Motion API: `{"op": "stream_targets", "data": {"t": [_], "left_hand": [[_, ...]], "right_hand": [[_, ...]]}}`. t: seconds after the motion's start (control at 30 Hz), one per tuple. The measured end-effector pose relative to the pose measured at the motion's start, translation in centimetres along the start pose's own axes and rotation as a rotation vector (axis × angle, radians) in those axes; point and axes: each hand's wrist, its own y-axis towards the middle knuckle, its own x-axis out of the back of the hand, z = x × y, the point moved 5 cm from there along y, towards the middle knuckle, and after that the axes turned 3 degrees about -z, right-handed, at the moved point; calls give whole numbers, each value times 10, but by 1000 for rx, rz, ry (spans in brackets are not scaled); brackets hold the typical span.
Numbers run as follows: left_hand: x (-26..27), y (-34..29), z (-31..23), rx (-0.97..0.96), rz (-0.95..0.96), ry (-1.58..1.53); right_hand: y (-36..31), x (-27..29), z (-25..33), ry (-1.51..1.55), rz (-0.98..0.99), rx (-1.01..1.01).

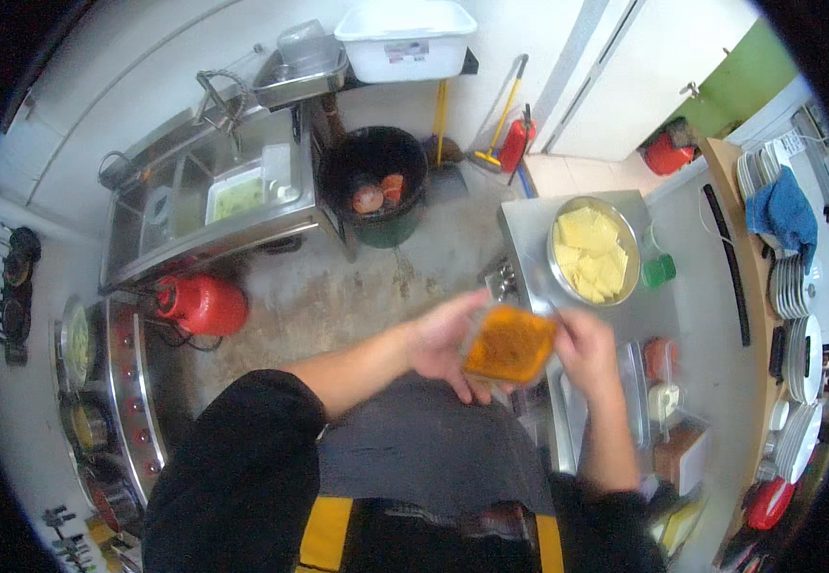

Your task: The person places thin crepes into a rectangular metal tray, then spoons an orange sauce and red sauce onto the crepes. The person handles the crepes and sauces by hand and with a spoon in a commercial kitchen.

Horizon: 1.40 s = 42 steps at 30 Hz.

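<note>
Sink unit [233,244]: steel, against the wall at upper left. Worktop [529,222]: steel, to the person's right, bearing a bowl and several boxes. Shelf [761,382]: wooden, far right, carrying stacks of plates [797,288]. Stove [135,382]: at left, red knobs along its front. Bin [382,232]: round, black inside, reddish items within, on the floor beside the sink unit. Gas cylinder [204,307]: red, on the floor near the stove. White basin [405,63]: on a ledge above the bin. Bowl [633,258]: metal, round, at the worktop's far end, filled with yellow sheets [591,246]. Left hand [441,342]: partly spread, holding the tub from its left side. Right hand [586,346]: narrow, fingers curled at the tub's right edge; blur hides exactly what it grips. Tub [475,336]: squarish, orange-brown contents [510,346], between both hands in front of the person's apron [410,449], just beside the worktop's near edge.
</note>
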Motion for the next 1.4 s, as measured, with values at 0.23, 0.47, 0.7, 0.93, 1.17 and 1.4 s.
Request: {"op": "stream_targets", "data": {"t": [0.23,0.47,0.7,0.93,1.17,1.4], "left_hand": [[15,-77,-51,-362,-37,-366],[44,-103,-132,-1009,-101,-317],[67,-105,-207,-1304,-207,-344],[90,-103,-243,-1504,-534,-273],[114,-122,-245,-1324,-458,-325],[139,-172,-248,-1154,-354,-332]], "right_hand": [[157,-45,111,16,335,494],[250,-30,115,-39,320,479],[304,-27,116,-292,627,721],[347,-31,147,-356,632,1031],[350,-65,186,-514,551,1234],[402,-134,213,-405,1023,936]]}}
